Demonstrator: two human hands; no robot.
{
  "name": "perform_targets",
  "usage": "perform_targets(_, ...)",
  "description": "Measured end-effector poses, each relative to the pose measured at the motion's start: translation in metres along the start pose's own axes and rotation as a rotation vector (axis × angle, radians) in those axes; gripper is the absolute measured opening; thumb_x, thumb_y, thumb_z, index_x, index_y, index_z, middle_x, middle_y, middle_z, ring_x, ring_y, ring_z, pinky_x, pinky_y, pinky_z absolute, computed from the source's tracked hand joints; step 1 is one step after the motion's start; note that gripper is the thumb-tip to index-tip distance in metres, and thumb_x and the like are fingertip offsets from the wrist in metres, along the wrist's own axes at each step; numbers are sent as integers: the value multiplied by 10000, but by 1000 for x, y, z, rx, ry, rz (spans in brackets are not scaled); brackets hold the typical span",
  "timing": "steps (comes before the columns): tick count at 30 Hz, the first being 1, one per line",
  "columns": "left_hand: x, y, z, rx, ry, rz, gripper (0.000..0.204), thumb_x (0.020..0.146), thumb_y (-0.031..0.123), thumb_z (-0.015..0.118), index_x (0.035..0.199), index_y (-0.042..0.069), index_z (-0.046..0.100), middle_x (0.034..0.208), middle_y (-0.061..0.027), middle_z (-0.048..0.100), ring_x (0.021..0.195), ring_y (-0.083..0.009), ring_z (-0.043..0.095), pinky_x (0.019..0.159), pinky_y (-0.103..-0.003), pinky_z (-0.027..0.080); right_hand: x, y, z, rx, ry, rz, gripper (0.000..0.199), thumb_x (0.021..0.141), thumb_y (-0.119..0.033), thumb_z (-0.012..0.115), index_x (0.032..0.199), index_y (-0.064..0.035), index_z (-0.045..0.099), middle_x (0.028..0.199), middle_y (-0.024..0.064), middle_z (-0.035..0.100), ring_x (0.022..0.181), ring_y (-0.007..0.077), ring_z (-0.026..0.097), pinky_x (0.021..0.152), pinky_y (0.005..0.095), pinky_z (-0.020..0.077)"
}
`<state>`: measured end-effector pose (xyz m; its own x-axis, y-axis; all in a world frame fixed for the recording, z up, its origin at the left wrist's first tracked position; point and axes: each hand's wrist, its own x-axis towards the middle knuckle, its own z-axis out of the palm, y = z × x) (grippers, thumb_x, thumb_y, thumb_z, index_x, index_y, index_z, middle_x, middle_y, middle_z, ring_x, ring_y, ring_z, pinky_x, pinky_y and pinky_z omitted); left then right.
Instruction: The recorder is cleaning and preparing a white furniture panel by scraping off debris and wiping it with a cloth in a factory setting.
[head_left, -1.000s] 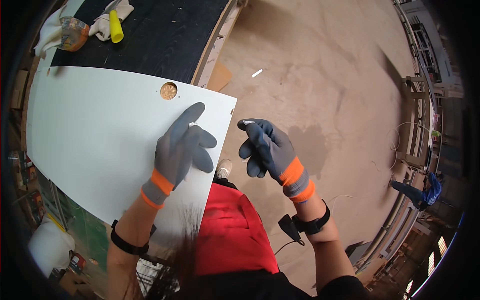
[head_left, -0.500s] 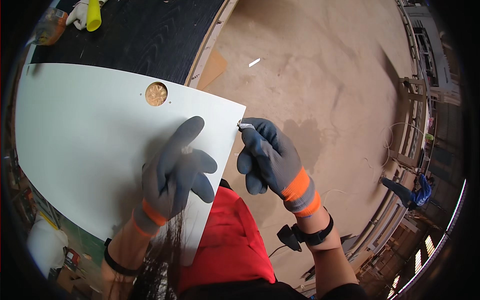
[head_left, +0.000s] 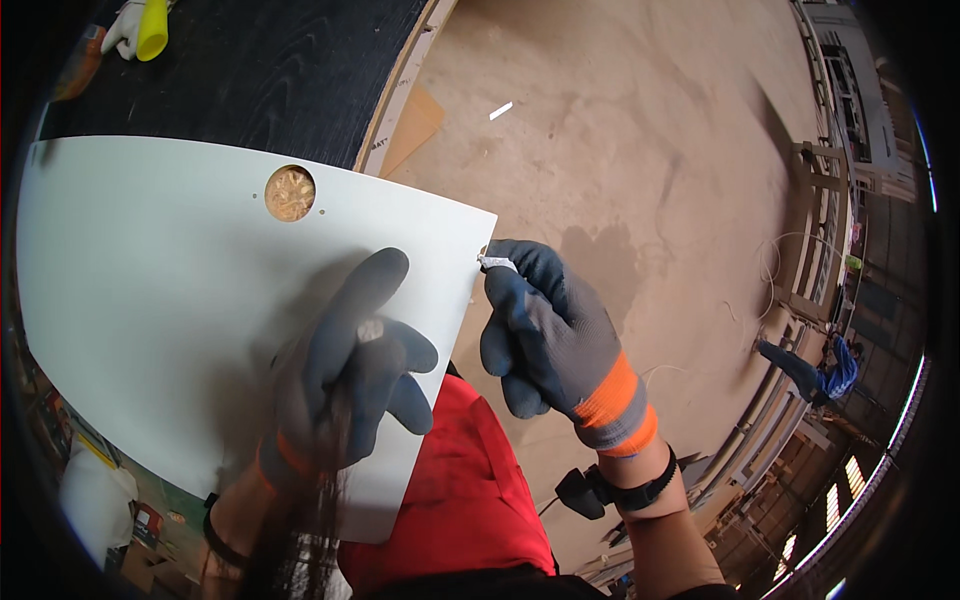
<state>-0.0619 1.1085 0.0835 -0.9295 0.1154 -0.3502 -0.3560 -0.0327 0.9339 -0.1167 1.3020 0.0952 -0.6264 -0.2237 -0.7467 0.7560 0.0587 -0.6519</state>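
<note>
Head: left hand [head_left: 345,375] flat on white panel [head_left: 150,300]; right hand [head_left: 550,335] grip pinching small white piece [head_left: 496,263].

Bright, even daylight; the white panel [head_left: 170,300] shows no glare. A soft shadow darkens the floor [head_left: 620,150] (right of centre). Left glove [head_left: 345,375] motion-blurred. Fisheye bends edges; corners black.
</note>
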Motion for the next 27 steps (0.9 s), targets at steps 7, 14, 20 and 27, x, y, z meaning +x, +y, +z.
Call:
perform_targets(7,0,1,-1,35,-13,41,491,940,96,358,1399,-78,353,775,-119,645,458,-111,573,470,-234,511,-3,-5,0,50,-58,63,377,968,-235,409,1246,12,473,638,64,562,356,99,471,364,226,396)
perform_targets(14,2,6,0,85,8,30,491,931,96,362,1382,-99,367,750,-104,647,493,-97,563,532,-242,523,-5,15,3,-49,27,-175,399,978,-267,493,1258,17,508,639,34,560,419,76,514,355,213,391)
perform_targets(20,0,5,1,114,8,34,497,926,106,365,1378,-102,376,742,-95,651,523,-97,562,625,-271,539,-3,11,2,-361,62,-274,347,983,-186,457,1258,20,503,658,31,581,442,70,535,425,217,432)
perform_targets(27,0,11,1,200,11,37,500,918,101,355,1378,-93,380,740,-96,647,511,-97,554,601,-267,537,-1,7,2,-425,74,-274,309,975,-148,451,1243,-8,515,628,29,578,426,74,538,430,229,434)
